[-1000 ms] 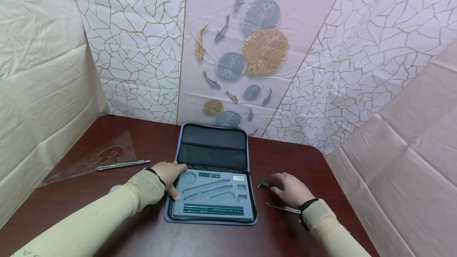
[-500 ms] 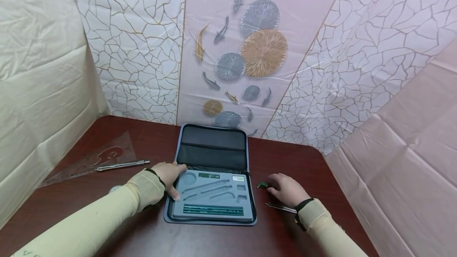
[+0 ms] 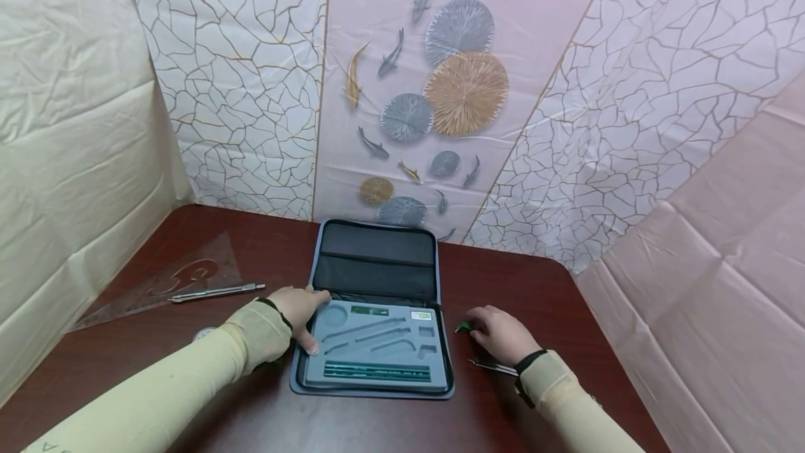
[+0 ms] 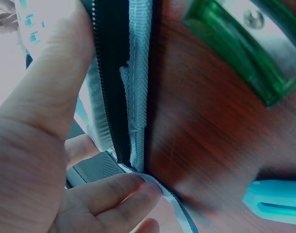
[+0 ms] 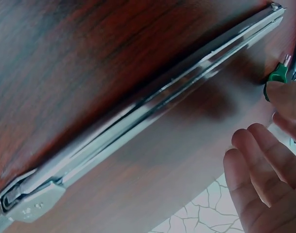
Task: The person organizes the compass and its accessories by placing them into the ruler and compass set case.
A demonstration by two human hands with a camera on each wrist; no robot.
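Note:
My left hand [image 3: 293, 313] rests at the left edge of an unzipped drawing-set case [image 3: 377, 248]. Its thumb lies over the grey insert tray [image 3: 352, 356], and in the left wrist view the other fingers touch the case's corner by the zip [image 4: 104, 87]. Right of the case, thumb and forefinger of my right hand [image 3: 503, 335] pinch a small green piece [image 5: 278, 74] with a metal tip, near the table. That hand's other fingers are loosely bent. Beneath its wrist lies a folded silver compass [image 5: 152, 104].
Several green pencils [image 3: 377, 371] fill the tray's front slot; shaped recesses lie behind. A clear set square [image 3: 189, 271] and another silver instrument [image 3: 216, 292] lie to the left. The left wrist view shows a green sharpener [image 4: 245, 46] and a blue object [image 4: 279, 200].
My right hand has moved slightly left, and its thumb and forefinger have come to the small green piece. The left hand has stayed in place.

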